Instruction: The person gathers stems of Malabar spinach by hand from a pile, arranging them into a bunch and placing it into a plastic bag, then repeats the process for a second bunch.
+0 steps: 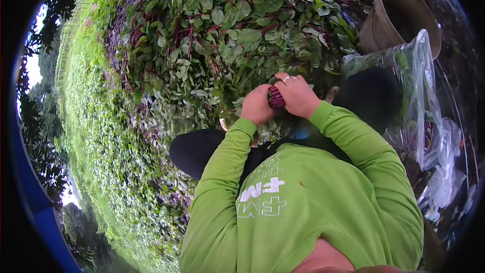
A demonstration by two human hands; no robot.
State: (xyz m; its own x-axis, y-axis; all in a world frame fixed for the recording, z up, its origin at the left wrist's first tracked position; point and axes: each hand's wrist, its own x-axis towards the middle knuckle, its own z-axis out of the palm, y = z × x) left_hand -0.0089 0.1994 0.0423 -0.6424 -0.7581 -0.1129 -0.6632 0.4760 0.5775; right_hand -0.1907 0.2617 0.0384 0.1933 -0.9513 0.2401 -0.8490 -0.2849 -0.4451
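Observation:
Between my hands is a bunch of purple-stemmed greens, its cut stem ends facing me. My left hand wraps round the bunch from the left. My right hand, with a ring on one finger, closes on it from the right, fingers bent over the top. The leafy end of the bunch is hidden or blends into the big heap of leafy greens just beyond my hands. That heap has green leaves and reddish-purple stems.
A brown bucket leans at the upper right. Nearer me on the right, a clear plastic bag holds some greens, with crumpled plastic below. My dark-clad knees flank my hands. Bright green plants grow at left.

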